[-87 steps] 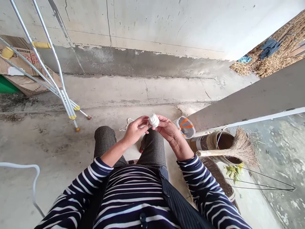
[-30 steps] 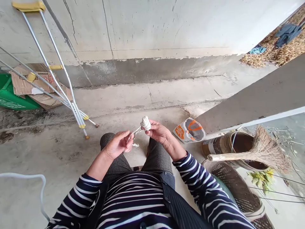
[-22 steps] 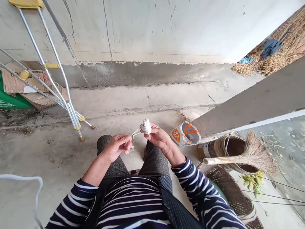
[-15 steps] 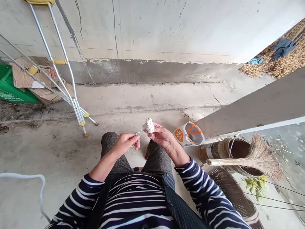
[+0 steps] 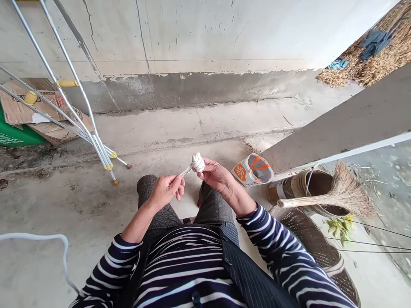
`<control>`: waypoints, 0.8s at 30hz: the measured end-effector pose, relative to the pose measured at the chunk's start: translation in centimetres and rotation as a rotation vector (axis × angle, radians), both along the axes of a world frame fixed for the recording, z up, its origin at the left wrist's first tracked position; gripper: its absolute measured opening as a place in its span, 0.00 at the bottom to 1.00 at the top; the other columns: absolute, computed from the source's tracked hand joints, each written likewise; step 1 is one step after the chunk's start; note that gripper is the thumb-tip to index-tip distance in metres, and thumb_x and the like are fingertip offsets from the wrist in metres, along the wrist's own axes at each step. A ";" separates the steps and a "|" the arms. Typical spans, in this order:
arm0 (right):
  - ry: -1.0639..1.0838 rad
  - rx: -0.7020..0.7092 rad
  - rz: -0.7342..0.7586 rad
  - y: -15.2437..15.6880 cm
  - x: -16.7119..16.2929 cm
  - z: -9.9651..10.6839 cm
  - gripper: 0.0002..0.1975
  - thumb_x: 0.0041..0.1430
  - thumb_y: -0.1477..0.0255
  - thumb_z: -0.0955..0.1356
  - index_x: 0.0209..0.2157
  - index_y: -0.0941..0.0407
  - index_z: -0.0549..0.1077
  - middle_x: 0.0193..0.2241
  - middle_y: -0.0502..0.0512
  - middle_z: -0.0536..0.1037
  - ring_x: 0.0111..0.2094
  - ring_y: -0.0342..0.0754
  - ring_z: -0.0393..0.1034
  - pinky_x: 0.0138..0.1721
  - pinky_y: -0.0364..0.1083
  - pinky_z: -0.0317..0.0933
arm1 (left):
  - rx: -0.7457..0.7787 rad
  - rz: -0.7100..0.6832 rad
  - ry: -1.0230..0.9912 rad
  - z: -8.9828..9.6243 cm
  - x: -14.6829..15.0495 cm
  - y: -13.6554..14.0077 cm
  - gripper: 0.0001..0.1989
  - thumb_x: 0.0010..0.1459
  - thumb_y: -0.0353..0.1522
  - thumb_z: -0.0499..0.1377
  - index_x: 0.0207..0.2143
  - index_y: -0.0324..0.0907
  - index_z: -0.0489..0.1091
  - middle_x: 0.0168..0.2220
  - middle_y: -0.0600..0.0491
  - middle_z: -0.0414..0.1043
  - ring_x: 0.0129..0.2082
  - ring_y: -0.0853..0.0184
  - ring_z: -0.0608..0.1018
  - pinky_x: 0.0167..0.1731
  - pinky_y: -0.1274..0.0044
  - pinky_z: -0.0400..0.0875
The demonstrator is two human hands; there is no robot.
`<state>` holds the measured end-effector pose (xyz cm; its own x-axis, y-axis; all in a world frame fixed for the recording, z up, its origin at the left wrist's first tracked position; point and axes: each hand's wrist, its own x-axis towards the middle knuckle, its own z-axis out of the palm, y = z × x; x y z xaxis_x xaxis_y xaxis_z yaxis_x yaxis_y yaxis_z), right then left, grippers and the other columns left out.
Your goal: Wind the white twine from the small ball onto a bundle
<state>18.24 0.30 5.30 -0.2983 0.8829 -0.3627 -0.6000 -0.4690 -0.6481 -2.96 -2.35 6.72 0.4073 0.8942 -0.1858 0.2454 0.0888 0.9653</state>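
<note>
In front of my knees, my right hand [image 5: 214, 173] grips a small white ball of string [image 5: 197, 162], wound in layers with a narrower top and a dark line around it. My left hand [image 5: 167, 189] is closed in a pinch on the loose strand [image 5: 186, 171] that runs from the ball. Between the two hands the strand is short and looks fairly taut. The fingertips behind the ball are partly hidden.
Metal crutches [image 5: 86, 124] lean at the left by flattened cardboard [image 5: 35, 105] and a green bin [image 5: 19, 134]. To the right are a white and orange bag [image 5: 239, 173], a bucket [image 5: 292, 190] with a straw broom [image 5: 340, 194] across it, and a woven basket [image 5: 305, 233].
My left hand has shifted slightly left, and the strand between my hands looks straighter. The ball has tilted a little in my right hand. The whole view has shifted.
</note>
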 end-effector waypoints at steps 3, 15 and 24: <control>-0.001 0.011 0.007 0.0 0.1 0.1 0.11 0.45 0.82 0.74 0.34 0.58 0.80 0.28 0.54 0.81 0.28 0.43 0.74 0.24 0.38 0.68 | -0.059 0.001 -0.067 -0.1 0.1 0.1 0.24 0.65 0.48 0.56 0.26 0.38 0.71 0.21 0.51 0.74 0.19 0.70 0.75 0.23 0.79 0.70; -0.006 0.000 0.004 -0.1 0.6 -0.3 0.11 0.48 0.82 0.74 0.36 0.58 0.80 0.29 0.54 0.82 0.30 0.44 0.75 0.25 0.38 0.69 | -0.150 0.218 -0.240 -1.0 0.6 0.8 0.19 0.57 0.45 0.65 0.40 0.38 0.74 0.29 0.51 0.75 0.24 0.69 0.76 0.27 0.77 0.74; -0.017 -0.024 -0.015 -0.9 0.3 -0.1 0.09 0.47 0.82 0.73 0.32 0.58 0.80 0.28 0.51 0.81 0.27 0.41 0.72 0.25 0.37 0.67 | -0.077 0.089 -0.092 -1.7 2.3 0.8 0.14 0.58 0.42 0.63 0.32 0.39 0.76 0.32 0.49 0.78 0.28 0.65 0.79 0.29 0.76 0.75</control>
<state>18.59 -0.62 5.19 -0.2790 0.8781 -0.3888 -0.5959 -0.4758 -0.6469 -0.63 -1.57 5.06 0.3455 0.9121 -0.2205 0.1443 0.1805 0.9729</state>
